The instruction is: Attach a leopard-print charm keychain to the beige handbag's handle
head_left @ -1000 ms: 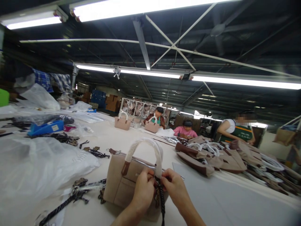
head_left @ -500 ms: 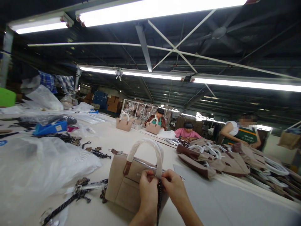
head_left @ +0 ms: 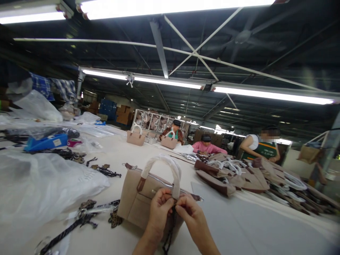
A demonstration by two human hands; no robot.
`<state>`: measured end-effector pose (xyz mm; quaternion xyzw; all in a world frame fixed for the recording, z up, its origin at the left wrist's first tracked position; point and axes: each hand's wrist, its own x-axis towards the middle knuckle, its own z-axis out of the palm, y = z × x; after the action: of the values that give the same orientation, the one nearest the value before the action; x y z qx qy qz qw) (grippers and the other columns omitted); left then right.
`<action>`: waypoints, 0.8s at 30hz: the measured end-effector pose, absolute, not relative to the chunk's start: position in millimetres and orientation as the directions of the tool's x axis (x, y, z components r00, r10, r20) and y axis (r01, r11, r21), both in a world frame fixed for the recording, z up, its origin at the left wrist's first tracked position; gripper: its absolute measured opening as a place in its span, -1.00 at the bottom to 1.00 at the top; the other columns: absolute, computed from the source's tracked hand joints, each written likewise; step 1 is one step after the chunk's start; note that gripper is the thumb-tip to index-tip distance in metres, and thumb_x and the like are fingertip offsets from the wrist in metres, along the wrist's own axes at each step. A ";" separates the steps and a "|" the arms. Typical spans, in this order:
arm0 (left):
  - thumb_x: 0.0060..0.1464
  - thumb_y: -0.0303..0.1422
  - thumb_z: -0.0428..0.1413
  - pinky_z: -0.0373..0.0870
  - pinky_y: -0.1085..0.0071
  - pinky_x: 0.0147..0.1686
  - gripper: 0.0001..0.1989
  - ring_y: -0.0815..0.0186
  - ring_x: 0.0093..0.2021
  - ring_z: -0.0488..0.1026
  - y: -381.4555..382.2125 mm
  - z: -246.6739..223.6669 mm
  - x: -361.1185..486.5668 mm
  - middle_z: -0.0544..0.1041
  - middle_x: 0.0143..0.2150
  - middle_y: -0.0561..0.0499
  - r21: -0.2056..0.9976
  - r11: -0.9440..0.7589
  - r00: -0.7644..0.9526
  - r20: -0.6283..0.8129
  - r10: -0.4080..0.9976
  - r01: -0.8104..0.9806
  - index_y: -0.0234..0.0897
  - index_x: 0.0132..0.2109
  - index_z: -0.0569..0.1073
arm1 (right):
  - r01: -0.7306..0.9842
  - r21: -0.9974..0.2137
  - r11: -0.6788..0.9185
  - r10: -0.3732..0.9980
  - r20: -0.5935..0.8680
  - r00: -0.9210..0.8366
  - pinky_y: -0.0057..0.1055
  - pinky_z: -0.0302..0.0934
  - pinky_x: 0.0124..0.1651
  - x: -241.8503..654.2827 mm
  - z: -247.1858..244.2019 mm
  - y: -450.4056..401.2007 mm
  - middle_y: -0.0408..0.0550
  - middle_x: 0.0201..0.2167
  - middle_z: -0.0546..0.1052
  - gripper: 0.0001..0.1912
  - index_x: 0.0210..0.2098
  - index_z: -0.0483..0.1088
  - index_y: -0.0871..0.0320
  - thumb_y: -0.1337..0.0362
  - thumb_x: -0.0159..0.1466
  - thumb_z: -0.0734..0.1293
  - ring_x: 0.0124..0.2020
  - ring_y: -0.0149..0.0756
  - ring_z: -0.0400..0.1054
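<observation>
- Beige handbag [head_left: 138, 203] is stood upright on the tabletop [head_left: 255, 226], lower centre of the frame; its white-wrapped handle [head_left: 162, 170] arches upward.
- Left hand [head_left: 158, 212] and right hand [head_left: 190, 212] are pressed together at the base of the handle's near end; fingers of both are pinched closed on a dark braided strap [head_left: 170, 230] that hangs down the bag's front toward the bottom edge.
- What exactly is gripped at the pinch point (clasp or ring) cannot be told; it is hidden by the fingers.
- Bag's long axis is judged to run from the left of the frame toward lower right, parallel to its zip line; the broad front panel is faced toward the camera. The strap's long axis is near vertical.
- Risk: the bag is only lightly steadied, so a downward tug on the strap could tip it forward.
- Risk: the strap could slip from the pinch, since the grip is small and fingertip-only.
- Risk: the white handle wrap could be rucked or torn by fingers rubbing at its end.
- Loose dark straps [head_left: 79, 221] and a clear plastic bag [head_left: 39, 184] lie at lower left; snagging is possible if the bag is slid that way.
- A pile of similar bags [head_left: 233, 175] is seen right of centre.
</observation>
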<state>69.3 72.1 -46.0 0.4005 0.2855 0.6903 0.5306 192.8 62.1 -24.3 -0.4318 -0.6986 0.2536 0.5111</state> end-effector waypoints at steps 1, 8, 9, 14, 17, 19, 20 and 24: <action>-0.20 -0.27 0.23 0.12 0.56 -0.60 -0.66 0.48 -0.62 0.21 72.9 -47.3 69.3 0.43 -0.55 0.11 0.822 -0.281 -0.118 0.256 0.959 -0.495 -0.35 -0.24 0.43 | 0.361 -0.776 0.517 0.850 0.515 -0.110 -0.37 0.20 -0.26 192.4 -23.8 60.6 -0.07 -0.44 0.43 -0.77 -0.52 0.36 0.12 0.11 0.16 0.27 -0.35 -0.22 0.32; -0.03 -0.36 0.14 0.32 0.44 -0.31 -0.89 0.30 -0.38 0.42 64.5 -52.4 78.1 0.48 -0.43 0.04 0.865 -0.417 -0.283 0.341 0.897 -0.281 -0.28 -0.31 0.41 | 0.520 -0.697 0.494 0.813 0.582 0.009 -0.31 0.13 -0.26 179.0 -22.7 67.8 -0.05 -0.48 0.46 -0.78 -0.48 0.38 0.10 0.13 0.19 0.24 -0.39 -0.17 0.32; -0.01 -0.39 0.13 0.32 0.43 -0.29 -0.94 0.29 -0.37 0.42 62.4 -52.1 79.0 0.47 -0.43 0.04 0.872 -0.424 -0.306 0.346 0.887 -0.243 -0.27 -0.33 0.40 | 0.532 -0.708 0.465 0.817 0.574 0.049 -0.31 0.12 -0.28 176.8 -23.5 69.3 -0.06 -0.50 0.46 -0.79 -0.47 0.36 0.10 0.13 0.19 0.23 -0.42 -0.17 0.31; 0.02 -0.44 0.09 0.31 0.42 -0.29 -0.95 0.26 -0.37 0.44 59.1 -51.6 79.2 0.48 -0.41 0.03 0.890 -0.432 -0.335 0.366 0.868 -0.148 -0.25 -0.30 0.40 | 0.514 -0.768 0.382 0.854 0.507 0.122 -0.30 0.16 -0.30 174.5 -27.4 72.0 -0.06 -0.53 0.49 -0.75 -0.50 0.36 0.10 0.06 0.12 0.26 -0.44 -0.15 0.35; 0.02 -0.42 0.08 0.34 0.42 -0.30 -0.96 0.24 -0.38 0.46 61.9 -51.8 77.7 0.49 -0.43 0.02 0.888 -0.433 -0.296 0.377 0.878 -0.156 -0.25 -0.30 0.38 | 0.451 -0.817 0.358 0.885 0.451 0.114 -0.33 0.22 -0.30 177.6 -29.0 73.6 -0.06 -0.49 0.53 -0.71 -0.47 0.41 0.13 0.03 0.12 0.27 -0.41 -0.17 0.38; 0.03 -0.41 0.06 0.35 0.42 -0.33 -0.96 0.25 -0.40 0.46 63.4 -51.0 76.7 0.48 -0.44 0.03 0.886 -0.429 -0.274 0.375 0.886 -0.174 -0.25 -0.30 0.36 | 0.409 -0.848 0.337 0.904 0.413 0.113 -0.34 0.22 -0.36 178.9 -29.3 75.4 -0.05 -0.48 0.54 -0.68 -0.44 0.45 0.14 0.01 0.12 0.27 -0.43 -0.18 0.39; 0.03 -0.42 0.06 0.35 0.43 -0.34 -0.96 0.25 -0.40 0.46 63.8 -50.5 76.1 0.48 -0.45 0.03 0.887 -0.429 -0.268 0.378 0.886 -0.172 -0.25 -0.30 0.37 | 0.393 -0.860 0.326 0.911 0.397 0.113 -0.35 0.21 -0.40 178.9 -29.3 76.2 -0.05 -0.49 0.54 -0.68 -0.43 0.46 0.15 0.01 0.12 0.27 -0.45 -0.18 0.39; 0.01 -0.45 0.07 0.31 0.44 -0.34 -0.96 0.25 -0.40 0.44 64.3 -50.0 75.2 0.47 -0.45 0.04 0.887 -0.451 -0.263 0.414 0.871 -0.097 -0.24 -0.33 0.39 | 0.360 -0.879 0.313 0.919 0.376 0.120 -0.34 0.22 -0.36 175.6 -28.8 77.9 -0.07 -0.49 0.54 -0.74 -0.43 0.47 0.15 0.08 0.10 0.31 -0.44 -0.18 0.40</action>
<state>75.2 64.3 -50.0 0.4961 0.3902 0.6923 0.3498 175.6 77.9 -28.8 -0.5245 -0.6095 0.2618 0.5338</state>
